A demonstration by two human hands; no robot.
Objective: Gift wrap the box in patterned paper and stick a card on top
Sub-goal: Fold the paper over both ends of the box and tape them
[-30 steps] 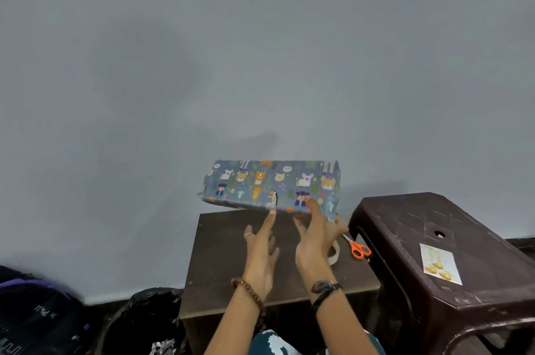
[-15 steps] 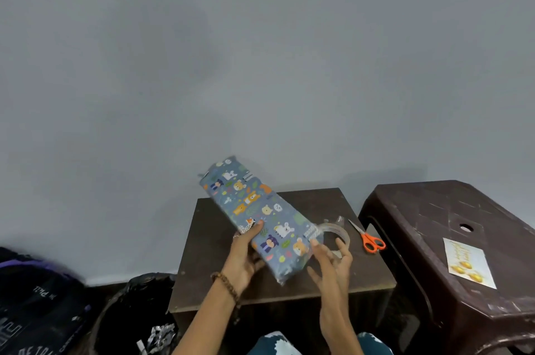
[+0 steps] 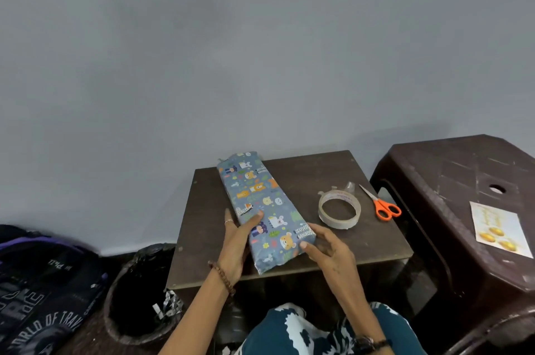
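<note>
Left hand [image 3: 236,244]: curled on the box's left long edge, thumb on top of the paper, fingers along the side; beaded bracelet at the wrist.
Right hand [image 3: 325,249]: fingers spread, thumb tip pressed to the box's near right corner; whether the other fingers touch it, cannot tell.
Box [image 3: 262,207]: wrapped in blue animal-print paper, long and flat, lying on the desk aslant, far end toward the wall, near end over the front edge.
Desk [image 3: 362,241]: small, dark brown, set against a grey wall.
Tape [image 3: 339,209]: roll lying flat, right of the box, apart from it.
Scissors [image 3: 382,205]: orange handles, just right of the tape.
Stool [image 3: 451,180]: dark plastic, right of the desk.
Card [image 3: 499,228]: pale with yellow print, flat on the stool.
Bin [image 3: 136,293]: black liner, on the floor left of the desk.
Bag [image 3: 40,291]: dark, far left.
</note>
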